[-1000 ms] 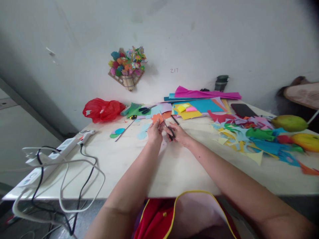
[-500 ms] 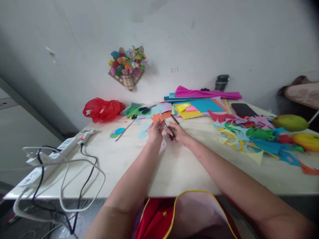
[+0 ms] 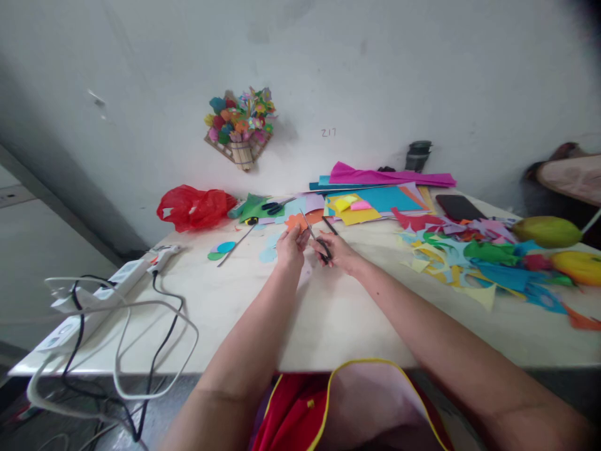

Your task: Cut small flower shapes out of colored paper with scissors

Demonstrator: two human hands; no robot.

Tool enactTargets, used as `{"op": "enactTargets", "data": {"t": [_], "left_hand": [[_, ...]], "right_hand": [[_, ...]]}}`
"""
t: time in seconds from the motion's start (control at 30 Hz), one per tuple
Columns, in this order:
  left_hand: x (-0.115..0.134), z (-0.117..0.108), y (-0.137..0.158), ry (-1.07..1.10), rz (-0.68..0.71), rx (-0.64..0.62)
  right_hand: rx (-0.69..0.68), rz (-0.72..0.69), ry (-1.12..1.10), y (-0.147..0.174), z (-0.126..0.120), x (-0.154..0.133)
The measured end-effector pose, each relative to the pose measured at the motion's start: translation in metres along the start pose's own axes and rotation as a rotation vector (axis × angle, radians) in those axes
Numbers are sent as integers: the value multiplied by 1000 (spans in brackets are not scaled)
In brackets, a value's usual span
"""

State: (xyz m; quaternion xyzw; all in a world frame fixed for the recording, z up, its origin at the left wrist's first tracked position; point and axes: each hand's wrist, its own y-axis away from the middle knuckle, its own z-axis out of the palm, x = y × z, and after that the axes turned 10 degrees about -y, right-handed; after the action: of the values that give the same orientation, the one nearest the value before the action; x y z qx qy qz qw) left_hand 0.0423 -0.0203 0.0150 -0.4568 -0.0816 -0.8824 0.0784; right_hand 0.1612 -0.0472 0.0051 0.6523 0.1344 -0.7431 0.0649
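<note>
My left hand (image 3: 292, 248) is closed on a piece of orange paper (image 3: 295, 221) with a scalloped edge, held just above the table. Beside it, my right hand (image 3: 339, 254) grips a pair of scissors (image 3: 323, 250) by the black handles. Their blades point up and left, touching or close to the right side of the orange paper; I cannot tell which. Pale blue paper cutouts (image 3: 268, 254) lie left of my left hand. Just beyond my right hand lies a black pen-like stick (image 3: 330, 225).
Blue and green paper circles (image 3: 226, 247) lie left by a thin rod. A second pair of scissors (image 3: 271, 207), a red plastic bag (image 3: 195, 208) and coloured sheets (image 3: 389, 199) lie along the back. Paper scraps (image 3: 469, 260) cover the right; a power strip (image 3: 94, 310) with cables occupies the left.
Almost nothing differs. Both hands keep their places, with the orange paper and scissors only very slightly shifted.
</note>
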Motion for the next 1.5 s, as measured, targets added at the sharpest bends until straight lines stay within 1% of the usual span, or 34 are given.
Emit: {"op": "enactTargets", "data": {"t": [0.1,0.33,0.53,0.73,1.03,1.2,1.5], "left_hand": [[0,1,1,11,4,8],[1,0,-1,19,0,11],[4,0,0,0,-27,27],[5,-1,-1,-28,-26,1],[7,-2,-1,-32,-40,-5],[8,-3,-2,-52,-45,-12],[7,-5,-3,-75,-41,-21]], "right_hand": [[0,-10,6,-1,-1,2],[15,30,28,-1,-1,-1],[8,31,43,0,-2,-3],[10,76,0,0,-1,-6],[28,97,-76,3,3,-13],[12,73,-74,7,4,-18],[-12,68,-31,4,-1,-10]]}}
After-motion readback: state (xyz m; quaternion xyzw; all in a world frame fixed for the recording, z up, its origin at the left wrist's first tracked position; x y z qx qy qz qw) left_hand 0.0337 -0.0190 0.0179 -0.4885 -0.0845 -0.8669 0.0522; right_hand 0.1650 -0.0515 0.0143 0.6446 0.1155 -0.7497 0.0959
